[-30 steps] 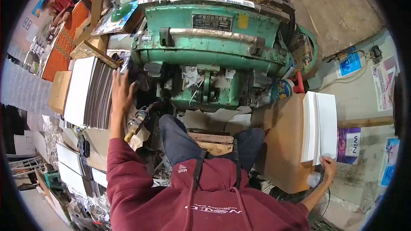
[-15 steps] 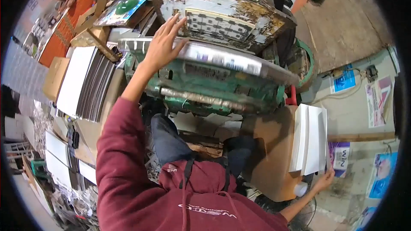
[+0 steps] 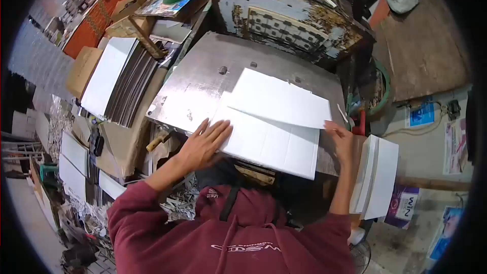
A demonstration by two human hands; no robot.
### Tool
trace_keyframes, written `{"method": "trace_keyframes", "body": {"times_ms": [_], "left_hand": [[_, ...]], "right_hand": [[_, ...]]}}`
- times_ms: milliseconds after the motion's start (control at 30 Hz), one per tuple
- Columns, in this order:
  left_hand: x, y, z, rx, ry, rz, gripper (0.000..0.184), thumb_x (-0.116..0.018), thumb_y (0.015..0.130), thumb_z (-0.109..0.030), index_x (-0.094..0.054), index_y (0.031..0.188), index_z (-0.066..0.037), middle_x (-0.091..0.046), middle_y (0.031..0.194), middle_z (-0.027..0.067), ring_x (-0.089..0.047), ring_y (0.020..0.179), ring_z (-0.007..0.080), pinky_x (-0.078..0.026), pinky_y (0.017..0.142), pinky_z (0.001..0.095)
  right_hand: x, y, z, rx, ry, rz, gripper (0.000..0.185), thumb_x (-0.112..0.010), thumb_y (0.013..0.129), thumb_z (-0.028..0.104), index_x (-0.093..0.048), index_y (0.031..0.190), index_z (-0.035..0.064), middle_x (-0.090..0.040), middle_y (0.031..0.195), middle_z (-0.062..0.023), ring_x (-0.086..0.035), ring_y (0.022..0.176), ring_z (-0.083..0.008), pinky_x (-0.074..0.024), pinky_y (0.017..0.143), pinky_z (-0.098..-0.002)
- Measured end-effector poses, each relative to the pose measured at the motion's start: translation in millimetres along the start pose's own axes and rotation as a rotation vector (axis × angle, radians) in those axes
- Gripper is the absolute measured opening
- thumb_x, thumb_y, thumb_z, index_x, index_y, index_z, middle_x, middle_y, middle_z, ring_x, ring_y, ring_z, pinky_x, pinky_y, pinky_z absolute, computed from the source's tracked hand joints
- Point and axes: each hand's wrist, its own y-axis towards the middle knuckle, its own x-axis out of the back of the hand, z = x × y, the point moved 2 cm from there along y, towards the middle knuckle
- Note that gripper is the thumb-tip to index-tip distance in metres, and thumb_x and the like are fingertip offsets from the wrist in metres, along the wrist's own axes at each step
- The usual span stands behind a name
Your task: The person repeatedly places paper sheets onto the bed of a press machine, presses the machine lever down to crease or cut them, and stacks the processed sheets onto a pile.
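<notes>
Two overlapping white card pieces lie on the metal plate [image 3: 177, 83] of a green press; whether they are one folded sheet or two, I cannot tell. The nearer white card [image 3: 269, 144] has faint crease lines and reaches past the plate's front edge. My left hand [image 3: 205, 144] rests on its left side with fingers stretched out. At the far piece's right corner, my right hand [image 3: 341, 139] pinches the upper white card [image 3: 281, 96], whose near edge is slightly raised. Behind the plate stands the press's upright bed with a patterned cutting die [image 3: 286, 29].
White card stacks stand at the left [image 3: 109, 78] and at the right [image 3: 380, 177]. A red handle [image 3: 360, 122] and a green wheel [image 3: 383, 89] sit right of the plate. A wooden board [image 3: 421, 53] lies at the far right. Paper scraps litter the floor.
The press plate has swung down from nearly upright to face me. My right hand has come from the right-hand stack to the plate, where white card now lies. My left hand has moved down and nearer.
</notes>
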Motion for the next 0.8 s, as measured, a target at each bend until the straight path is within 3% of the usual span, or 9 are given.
{"method": "trace_keyframes", "body": {"times_ms": [33, 100, 167, 233, 333, 433, 567, 667, 800], "left_hand": [[-5, -17, 2, -0.01, 0.12, 0.034, 0.07, -0.052, 0.09, -0.031, -0.028, 0.151, -0.006, -0.033, 0.154, 0.0124, -0.032, 0.143, 0.0235, -0.019, 0.119, 0.0467], [10, -45, 5, 0.063, -0.055, -0.028, 0.067, -0.049, 0.085, -0.013, -0.033, 0.149, -0.009, -0.039, 0.151, 0.0092, -0.037, 0.14, 0.0217, -0.024, 0.118, 0.0448], [26, -70, 18, 0.146, -0.024, -0.099, 0.066, -0.051, 0.083, -0.002, -0.037, 0.147, -0.009, -0.045, 0.148, 0.0106, -0.043, 0.136, 0.025, -0.024, 0.119, 0.0451], [53, -97, 43, 0.269, -0.089, -0.297, 0.059, -0.05, 0.08, 0.005, -0.049, 0.138, -0.007, -0.053, 0.139, 0.0128, -0.05, 0.129, 0.0301, -0.036, 0.112, 0.0467], [106, -128, 74, 0.653, 0.193, -0.525, 0.066, -0.045, 0.074, 0.016, -0.053, 0.135, -0.007, -0.056, 0.134, 0.0158, -0.052, 0.127, 0.0314, -0.039, 0.109, 0.0436], [118, -162, 137, 0.867, 0.455, -0.672, 0.063, -0.042, 0.082, 0.011, -0.049, 0.14, -0.014, -0.05, 0.141, 0.0158, -0.044, 0.134, 0.0305, -0.041, 0.107, 0.0433], [52, -206, 246, 1.099, 0.487, -0.625, 0.06, -0.042, 0.09, 0.003, -0.045, 0.144, -0.022, -0.044, 0.145, 0.0218, -0.04, 0.135, 0.0398, -0.038, 0.109, 0.0455], [-45, -241, 335, 1.072, 0.349, -0.527, 0.061, -0.04, 0.09, 0.002, -0.041, 0.146, -0.021, -0.041, 0.144, 0.0272, -0.037, 0.134, 0.0464, -0.034, 0.111, 0.0489], [-63, -229, 340, 1.097, 0.226, -0.566, 0.06, -0.039, 0.09, 0.0, -0.039, 0.147, -0.018, -0.04, 0.144, 0.0293, -0.035, 0.134, 0.0485, -0.031, 0.112, 0.0495]], "right_hand": [[-14, 14, -11, 0.011, -0.026, 0.059, 0.017, -0.067, 0.089, 0.011, -0.074, 0.102, 0.0018, -0.07, 0.113, -0.0089, -0.06, 0.11, -0.0186, -0.0449, 0.098, -0.03], [-35, 32, -9, 0.143, -0.306, 0.13, 0.019, -0.067, 0.09, 0.015, -0.074, 0.105, 0.0053, -0.069, 0.117, -0.0095, -0.056, 0.118, -0.0222, -0.0415, 0.103, -0.0326], [-41, 44, -11, 0.19, -0.389, 0.169, 0.022, -0.065, 0.091, 0.017, -0.072, 0.109, 0.0068, -0.066, 0.122, -0.0107, -0.053, 0.122, -0.025, -0.0389, 0.105, -0.0345], [-42, 64, -5, 0.248, -0.472, 0.195, 0.025, -0.064, 0.092, 0.019, -0.071, 0.114, 0.0084, -0.064, 0.126, -0.012, -0.05, 0.127, -0.0279, -0.0363, 0.108, -0.0364], [-32, 97, 8, 0.337, -0.703, 0.242, 0.033, -0.061, 0.095, 0.021, -0.064, 0.125, 0.0093, -0.057, 0.136, -0.0157, -0.047, 0.13, -0.0318, -0.0336, 0.111, -0.0377], [-17, 108, 66, 0.478, -0.601, 0.006, 0.04, -0.059, 0.096, 0.023, -0.057, 0.133, 0.0095, -0.048, 0.143, -0.0195, -0.044, 0.134, -0.0335, -0.0329, 0.111, -0.0367], [5, 54, 123, 0.457, -0.631, -0.208, 0.04, -0.061, 0.095, 0.02, -0.057, 0.132, 0.0083, -0.048, 0.144, -0.0183, -0.044, 0.134, -0.0318, -0.0337, 0.109, -0.0373], [34, 10, 102, 0.321, -0.697, -0.342, 0.042, -0.063, 0.094, 0.02, -0.057, 0.133, 0.006, -0.047, 0.145, -0.0182, -0.043, 0.135, -0.0308, -0.0324, 0.11, -0.038], [134, -74, -8, -0.019, -0.866, -0.57, 0.053, -0.065, 0.092, 0.026, -0.051, 0.135, -0.0011, -0.048, 0.142, -0.0211, -0.044, 0.133, -0.0336, -0.0317, 0.111, -0.0388]]}}
